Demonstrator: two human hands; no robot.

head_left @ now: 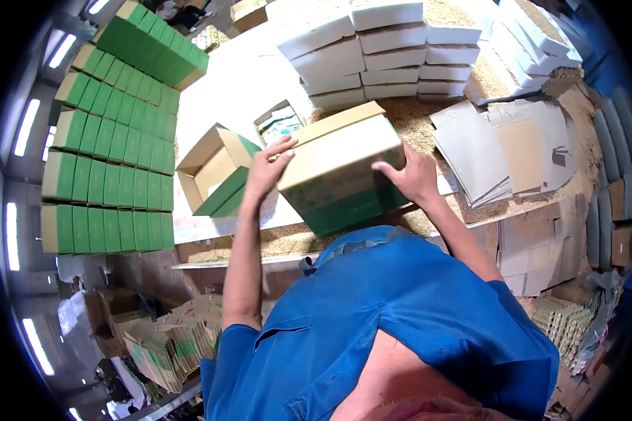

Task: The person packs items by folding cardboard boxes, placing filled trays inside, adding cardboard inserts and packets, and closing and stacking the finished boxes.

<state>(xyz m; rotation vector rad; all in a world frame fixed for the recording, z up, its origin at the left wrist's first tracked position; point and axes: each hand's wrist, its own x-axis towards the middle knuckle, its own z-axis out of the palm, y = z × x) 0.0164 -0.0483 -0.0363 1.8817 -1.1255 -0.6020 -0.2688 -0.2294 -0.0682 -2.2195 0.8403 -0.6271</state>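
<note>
A green and tan cardboard box (344, 168) stands in front of me near the table's front edge, between my two hands. My left hand (268, 168) grips its left end, with fingers over the upper edge. At the right end my right hand (413, 174) holds the box, its thumb lying on the side facing me and its other fingers mostly hidden. Left of my left hand, an open green carton (221, 172) rests tilted on the white tabletop (214, 91). Behind the held box is a small open box of packets (281, 123).
Green cartons (112, 168) are stacked in rows at the left. White foam boxes (390, 52) with shavings stand piled at the back. Grey cardboard sheets (477, 154) lie at the right on loose shavings. Flattened cartons (172, 347) stand below at the left.
</note>
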